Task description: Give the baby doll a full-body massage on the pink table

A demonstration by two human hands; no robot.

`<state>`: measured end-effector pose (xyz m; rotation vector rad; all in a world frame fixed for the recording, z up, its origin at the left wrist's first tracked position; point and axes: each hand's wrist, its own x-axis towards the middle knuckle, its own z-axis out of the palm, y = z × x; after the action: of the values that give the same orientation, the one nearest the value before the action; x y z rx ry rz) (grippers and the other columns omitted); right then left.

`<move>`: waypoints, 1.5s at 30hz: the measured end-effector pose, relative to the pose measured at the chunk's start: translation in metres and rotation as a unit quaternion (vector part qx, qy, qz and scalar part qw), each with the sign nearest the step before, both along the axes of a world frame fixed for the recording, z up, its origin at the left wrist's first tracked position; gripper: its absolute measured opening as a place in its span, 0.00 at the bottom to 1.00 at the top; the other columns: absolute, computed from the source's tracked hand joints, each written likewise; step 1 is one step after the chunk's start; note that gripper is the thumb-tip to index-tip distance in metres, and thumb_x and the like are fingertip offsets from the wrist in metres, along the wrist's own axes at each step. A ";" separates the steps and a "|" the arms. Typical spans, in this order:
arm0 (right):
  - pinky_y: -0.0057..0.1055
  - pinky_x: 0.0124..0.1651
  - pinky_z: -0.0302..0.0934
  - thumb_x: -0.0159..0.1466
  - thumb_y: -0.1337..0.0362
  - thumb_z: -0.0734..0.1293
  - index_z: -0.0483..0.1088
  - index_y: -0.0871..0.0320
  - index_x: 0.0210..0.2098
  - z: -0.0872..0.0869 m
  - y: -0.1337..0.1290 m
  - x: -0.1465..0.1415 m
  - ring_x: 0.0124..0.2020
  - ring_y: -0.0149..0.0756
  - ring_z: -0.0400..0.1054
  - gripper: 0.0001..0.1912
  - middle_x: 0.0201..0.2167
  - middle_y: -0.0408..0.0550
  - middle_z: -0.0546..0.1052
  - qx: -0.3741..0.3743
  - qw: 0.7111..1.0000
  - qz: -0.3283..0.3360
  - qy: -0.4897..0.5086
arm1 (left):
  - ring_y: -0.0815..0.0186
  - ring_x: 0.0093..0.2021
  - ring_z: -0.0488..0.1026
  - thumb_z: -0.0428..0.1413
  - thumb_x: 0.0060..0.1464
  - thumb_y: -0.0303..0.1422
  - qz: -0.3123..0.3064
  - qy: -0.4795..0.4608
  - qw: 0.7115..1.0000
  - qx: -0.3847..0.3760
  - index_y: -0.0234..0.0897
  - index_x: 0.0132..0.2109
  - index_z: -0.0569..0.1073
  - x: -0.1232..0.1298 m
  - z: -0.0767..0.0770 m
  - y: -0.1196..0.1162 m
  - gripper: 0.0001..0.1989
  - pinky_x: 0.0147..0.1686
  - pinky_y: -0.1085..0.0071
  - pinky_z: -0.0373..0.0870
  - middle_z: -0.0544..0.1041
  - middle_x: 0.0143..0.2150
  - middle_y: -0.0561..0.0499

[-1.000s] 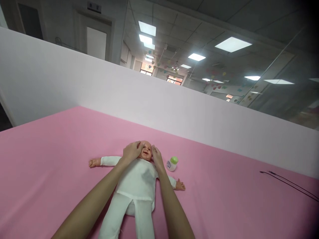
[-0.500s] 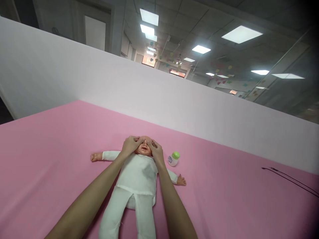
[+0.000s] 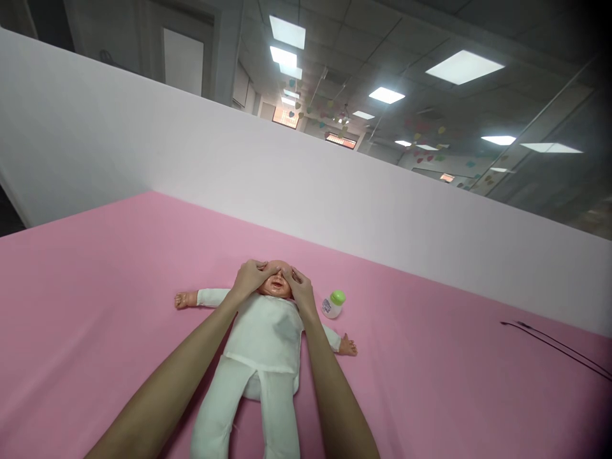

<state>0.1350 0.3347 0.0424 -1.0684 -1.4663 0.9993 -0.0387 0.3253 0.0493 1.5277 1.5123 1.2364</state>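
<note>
A baby doll (image 3: 262, 335) with a cloth body in white lies on its back, arms spread and legs toward me. My left hand (image 3: 250, 276) grips the left side of the doll's head (image 3: 277, 287), its thumb laid across the brow and eye area. On the other side, my right hand (image 3: 302, 287) cups the head, its thumb also pressed on the upper face. Both thumbs hide the doll's eyes; the nose, mouth and chin show between them. Just right of my right hand stands a small clear bottle (image 3: 332, 307) with a green cap, near the doll's outstretched arm.
A pink sheet (image 3: 430, 357) covers the surface under the doll. Behind it runs a low white partition (image 3: 310, 185). Two thin dark cords (image 3: 549, 344) lie at the far right. Ceiling lights and hanging paper hearts show in the room beyond.
My left thumb has shifted slightly inward over the doll's brow, closer to the right thumb. Both hands stay on the head, and the bottle is where it was.
</note>
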 end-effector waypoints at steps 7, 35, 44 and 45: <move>0.42 0.51 0.68 0.61 0.38 0.66 0.79 0.59 0.41 -0.008 0.008 0.004 0.48 0.46 0.74 0.29 0.42 0.52 0.83 -0.003 1.000 -0.019 -0.001 | 0.65 0.24 0.66 0.50 0.62 0.48 0.009 0.035 0.999 0.038 0.36 0.24 0.76 -0.003 -0.005 0.004 0.26 0.27 0.70 0.55 0.70 0.19 0.53; 0.47 0.60 0.65 0.49 0.59 0.80 0.65 0.52 0.66 0.046 -0.023 0.023 0.58 0.50 0.71 0.47 0.59 0.52 0.76 0.040 0.967 0.141 -0.207 | 0.46 0.58 0.72 0.69 0.43 0.43 -0.199 0.202 0.957 0.059 0.40 0.70 0.62 -0.027 0.026 -0.015 0.49 0.49 0.63 0.68 0.74 0.62 0.40; 0.45 0.68 0.57 0.57 0.56 0.77 0.56 0.49 0.72 0.030 -0.005 0.046 0.70 0.49 0.58 0.48 0.70 0.49 0.63 -0.005 0.954 0.174 -0.244 | 0.48 0.59 0.72 0.66 0.47 0.45 -0.270 0.143 0.950 0.073 0.39 0.67 0.68 -0.046 0.006 0.005 0.41 0.54 0.62 0.68 0.69 0.68 0.41; 0.45 0.67 0.59 0.55 0.55 0.78 0.55 0.49 0.72 0.031 -0.007 0.045 0.68 0.49 0.60 0.50 0.69 0.50 0.65 0.002 0.952 0.174 -0.252 | 0.47 0.59 0.72 0.68 0.44 0.46 -0.258 0.158 0.951 0.062 0.39 0.68 0.66 -0.043 0.009 0.002 0.45 0.52 0.62 0.69 0.70 0.67 0.39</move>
<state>0.1796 0.3280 0.0735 -1.1376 -2.1296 1.0050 -0.0815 0.3276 0.0582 2.1130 1.1148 0.8177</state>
